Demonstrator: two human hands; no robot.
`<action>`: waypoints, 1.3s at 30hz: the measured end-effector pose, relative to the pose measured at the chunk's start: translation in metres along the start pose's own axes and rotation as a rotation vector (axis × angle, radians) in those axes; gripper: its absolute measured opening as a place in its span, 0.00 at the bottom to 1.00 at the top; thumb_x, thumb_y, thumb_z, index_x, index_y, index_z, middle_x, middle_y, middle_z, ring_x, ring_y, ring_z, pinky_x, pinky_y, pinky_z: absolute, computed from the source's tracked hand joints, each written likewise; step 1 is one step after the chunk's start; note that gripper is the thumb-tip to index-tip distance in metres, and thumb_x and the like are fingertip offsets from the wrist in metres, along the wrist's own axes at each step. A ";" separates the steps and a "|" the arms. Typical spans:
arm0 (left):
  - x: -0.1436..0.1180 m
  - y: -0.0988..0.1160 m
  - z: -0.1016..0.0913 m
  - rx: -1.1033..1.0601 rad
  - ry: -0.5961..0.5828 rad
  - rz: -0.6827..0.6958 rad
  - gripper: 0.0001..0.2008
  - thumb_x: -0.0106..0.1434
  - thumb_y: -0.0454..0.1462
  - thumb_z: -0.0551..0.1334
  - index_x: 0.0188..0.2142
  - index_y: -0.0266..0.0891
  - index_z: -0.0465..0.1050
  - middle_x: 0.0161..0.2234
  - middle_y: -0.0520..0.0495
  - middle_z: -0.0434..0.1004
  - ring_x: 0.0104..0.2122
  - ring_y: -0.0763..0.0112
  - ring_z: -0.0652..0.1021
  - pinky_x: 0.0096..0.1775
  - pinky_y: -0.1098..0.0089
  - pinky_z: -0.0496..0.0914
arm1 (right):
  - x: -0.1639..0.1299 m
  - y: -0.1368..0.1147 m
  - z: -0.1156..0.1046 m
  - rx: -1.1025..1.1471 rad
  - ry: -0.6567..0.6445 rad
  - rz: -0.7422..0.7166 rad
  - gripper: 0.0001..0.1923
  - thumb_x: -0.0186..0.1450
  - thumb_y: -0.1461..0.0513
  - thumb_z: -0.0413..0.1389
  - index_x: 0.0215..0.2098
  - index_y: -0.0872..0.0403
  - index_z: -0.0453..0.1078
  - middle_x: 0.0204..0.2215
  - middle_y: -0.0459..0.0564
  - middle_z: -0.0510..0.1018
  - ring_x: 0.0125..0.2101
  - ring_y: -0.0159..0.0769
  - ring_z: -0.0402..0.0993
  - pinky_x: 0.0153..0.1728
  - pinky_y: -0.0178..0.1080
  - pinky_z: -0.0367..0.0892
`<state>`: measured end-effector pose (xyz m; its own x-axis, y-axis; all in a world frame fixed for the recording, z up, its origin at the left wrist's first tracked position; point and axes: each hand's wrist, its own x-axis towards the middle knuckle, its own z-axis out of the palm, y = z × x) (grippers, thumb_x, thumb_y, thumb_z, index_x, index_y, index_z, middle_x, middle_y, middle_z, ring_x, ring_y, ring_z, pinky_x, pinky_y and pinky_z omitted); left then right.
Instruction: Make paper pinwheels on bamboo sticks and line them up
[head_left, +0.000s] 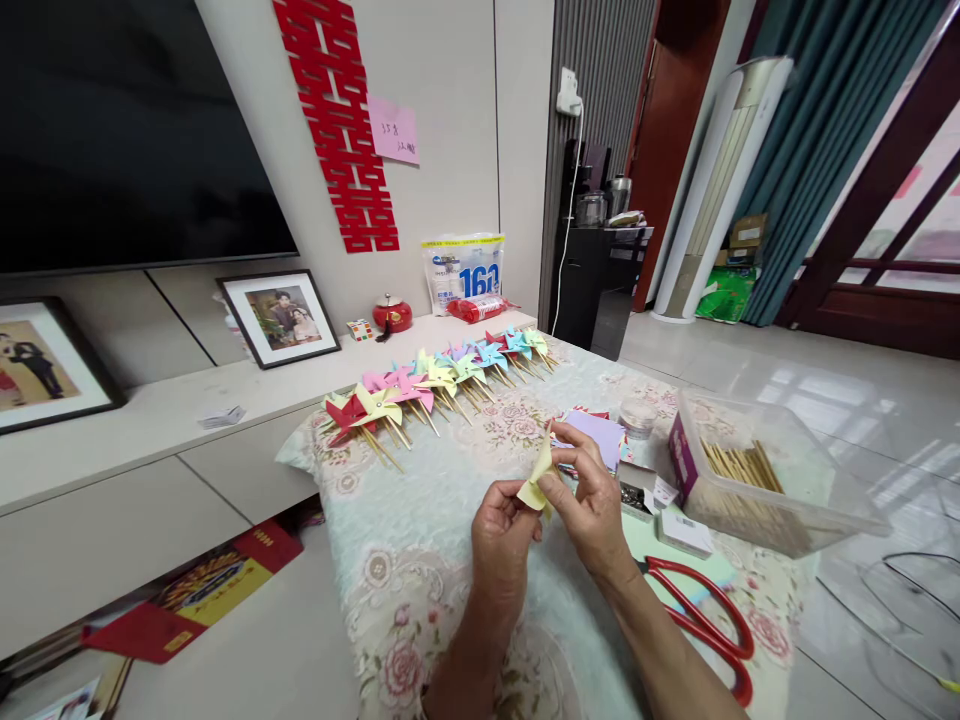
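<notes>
Between both hands is a piece of pale yellow paper (538,483), partly folded and curled, held above the flowered tablecloth. My left hand (504,540) pinches its lower left edge. From the other side my right hand (589,490) grips it with thumb and fingers. Finished paper pinwheels (379,405) on wooden sticks lie in a row along the table's far left edge, in red, yellow, pink, blue and green. Just beyond my right hand rests a stack of coloured paper squares (596,432), lilac on top. A small open box (636,498) of dark metal pieces sits beside my right hand.
Red-handled scissors (709,625) lie right of my right forearm on green paper (701,570). A clear plastic bin (787,520) holds wooden sticks (742,465). A small white box (685,532) stands next to it. Behind the table runs a white TV cabinet (150,425) with framed photos.
</notes>
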<state>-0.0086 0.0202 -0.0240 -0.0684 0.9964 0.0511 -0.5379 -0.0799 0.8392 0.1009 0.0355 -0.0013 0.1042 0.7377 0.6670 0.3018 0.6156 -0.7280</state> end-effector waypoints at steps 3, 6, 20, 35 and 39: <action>0.000 -0.002 -0.001 0.069 -0.010 0.032 0.10 0.54 0.37 0.70 0.31 0.37 0.71 0.21 0.57 0.68 0.21 0.79 0.65 0.24 0.76 0.60 | 0.000 0.001 0.001 0.061 0.020 0.004 0.08 0.63 0.63 0.61 0.42 0.48 0.72 0.57 0.55 0.71 0.59 0.49 0.66 0.58 0.54 0.61; 0.000 -0.003 -0.001 0.107 -0.019 0.053 0.09 0.54 0.36 0.69 0.31 0.37 0.71 0.20 0.57 0.68 0.21 0.78 0.65 0.24 0.76 0.60 | 0.000 0.002 0.003 0.078 0.033 0.005 0.12 0.64 0.64 0.60 0.46 0.47 0.72 0.57 0.55 0.72 0.59 0.48 0.66 0.58 0.54 0.61; -0.002 0.000 0.000 0.139 -0.005 0.084 0.07 0.53 0.34 0.67 0.33 0.37 0.73 0.24 0.54 0.73 0.21 0.78 0.67 0.24 0.75 0.62 | 0.000 -0.001 0.002 0.104 0.035 0.024 0.04 0.62 0.62 0.62 0.33 0.50 0.70 0.57 0.56 0.71 0.60 0.51 0.65 0.58 0.55 0.60; -0.002 0.012 0.006 -0.204 0.059 -0.114 0.13 0.45 0.32 0.73 0.30 0.36 0.73 0.27 0.51 0.75 0.24 0.78 0.68 0.24 0.75 0.62 | -0.004 0.006 0.002 0.226 0.121 0.051 0.10 0.66 0.60 0.59 0.46 0.46 0.75 0.57 0.54 0.72 0.60 0.50 0.65 0.60 0.56 0.59; -0.002 0.016 0.006 -0.250 0.042 -0.166 0.19 0.43 0.32 0.74 0.35 0.36 0.75 0.30 0.50 0.75 0.24 0.78 0.69 0.23 0.75 0.61 | -0.005 0.004 0.001 0.201 0.123 0.067 0.07 0.67 0.60 0.58 0.43 0.48 0.76 0.56 0.54 0.72 0.59 0.48 0.67 0.60 0.55 0.59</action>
<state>-0.0119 0.0172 -0.0069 0.0060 0.9947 -0.1025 -0.7345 0.0739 0.6746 0.1003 0.0350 -0.0076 0.2355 0.7469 0.6218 0.0972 0.6185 -0.7797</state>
